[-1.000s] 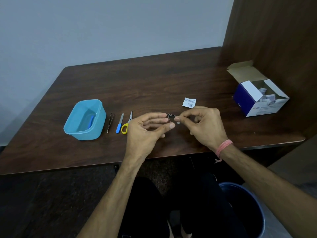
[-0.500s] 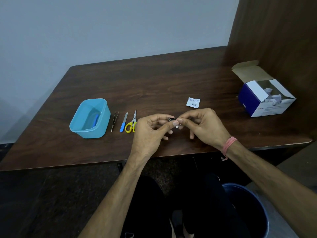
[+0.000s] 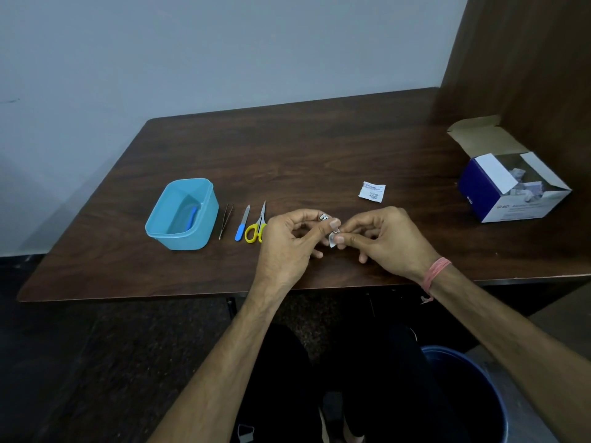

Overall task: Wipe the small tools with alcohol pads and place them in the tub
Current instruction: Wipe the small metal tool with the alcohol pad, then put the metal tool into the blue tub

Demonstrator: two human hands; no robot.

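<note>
Pinching a small metal tool [image 3: 325,217] above the table's [image 3: 319,148] near edge, the left hand [image 3: 287,244] holds it while the right hand [image 3: 383,241] pinches a white alcohol pad [image 3: 332,240] against it. Leftward lie yellow-handled scissors [image 3: 256,227], partly hidden by the left hand, a blue-handled file [image 3: 242,222], tweezers [image 3: 226,220] and the blue tub [image 3: 182,215]. A torn wrapper [image 3: 372,190] lies behind; the pad box [image 3: 508,183] stands well right.
</note>
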